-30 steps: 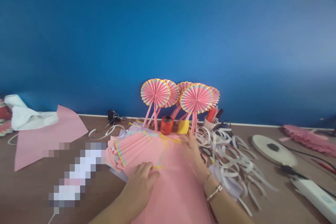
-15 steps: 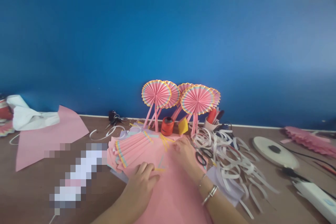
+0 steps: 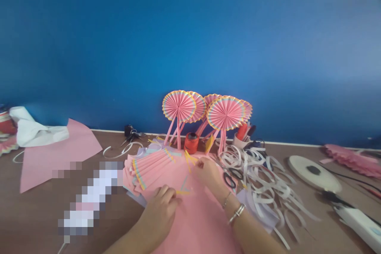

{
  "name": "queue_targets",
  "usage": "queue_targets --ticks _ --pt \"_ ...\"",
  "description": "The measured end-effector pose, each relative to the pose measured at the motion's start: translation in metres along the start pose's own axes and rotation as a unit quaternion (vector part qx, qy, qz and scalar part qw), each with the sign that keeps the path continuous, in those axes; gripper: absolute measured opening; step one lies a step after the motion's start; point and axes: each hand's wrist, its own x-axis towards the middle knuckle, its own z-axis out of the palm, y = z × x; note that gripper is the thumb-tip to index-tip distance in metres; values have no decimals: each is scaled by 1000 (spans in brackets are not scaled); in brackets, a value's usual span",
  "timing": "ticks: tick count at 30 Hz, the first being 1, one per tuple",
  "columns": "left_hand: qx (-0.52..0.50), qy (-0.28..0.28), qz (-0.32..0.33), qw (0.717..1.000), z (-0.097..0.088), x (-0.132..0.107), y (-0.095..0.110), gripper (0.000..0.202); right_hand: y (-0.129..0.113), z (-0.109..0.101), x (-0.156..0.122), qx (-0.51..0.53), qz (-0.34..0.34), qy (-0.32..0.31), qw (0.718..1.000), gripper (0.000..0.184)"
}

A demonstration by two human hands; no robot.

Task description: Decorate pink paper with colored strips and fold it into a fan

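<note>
A large sheet of pink paper (image 3: pixel 202 214) lies under both hands. My left hand (image 3: pixel 162 208) rests on it with curled fingers; whether anything is between them is hidden. Beside its fingertips lie a yellow paper strip (image 3: pixel 183 193) and a thin light blue strip (image 3: pixel 184 182). Further up the sheet, my right hand (image 3: pixel 207 174) is closed in a pinch at the end of other yellow paper strips (image 3: pixel 188 156). Left of it sits a pleated pink paper piece (image 3: pixel 153 166) with yellow and blue edging. Black-handled scissors (image 3: pixel 229 180) lie right of my right wrist.
Several round pink paper fans (image 3: pixel 178 106) stand at the back against a blue partition (image 3: pixel 119 47), around an orange-red container (image 3: pixel 191 143). Curled white strips (image 3: pixel 262 186) heap at the right, near a white round-headed device (image 3: pixel 315 174). Another pink sheet (image 3: pixel 59 158) lies left.
My right hand's fingertips have shifted slightly, and the yellow strips beside them now stand at a different angle. My left hand stays about where it was. The whole view has shifted slightly.
</note>
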Motion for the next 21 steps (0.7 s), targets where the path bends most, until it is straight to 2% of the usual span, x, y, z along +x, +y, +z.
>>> queue_targets --ticks 5,9,11,13,16,19,21 --pt "-53 28 -23 998 -4 4 -3 31 17 -26 -7 27 -15 -12 999 15" --pt "-74 32 -44 996 -14 8 0 29 30 -33 -14 33 -42 -10 999 22" --pt "-81 26 -51 995 -18 8 2 28 34 -35 -15 89 -45 -7 995 23" --pt "-93 20 -57 994 -19 9 3 27 35 -38 -16 171 -31 -12 985 21" --pt "-132 14 -66 989 -19 12 2 28 32 -47 -18 274 12 -53 960 19" --pt "-201 42 -90 975 -22 24 1 36 26 -57 -26 345 47 -115 930 20" --pt "-255 58 -128 957 -25 37 2 43 23 -61 -33 376 55 -145 914 19"
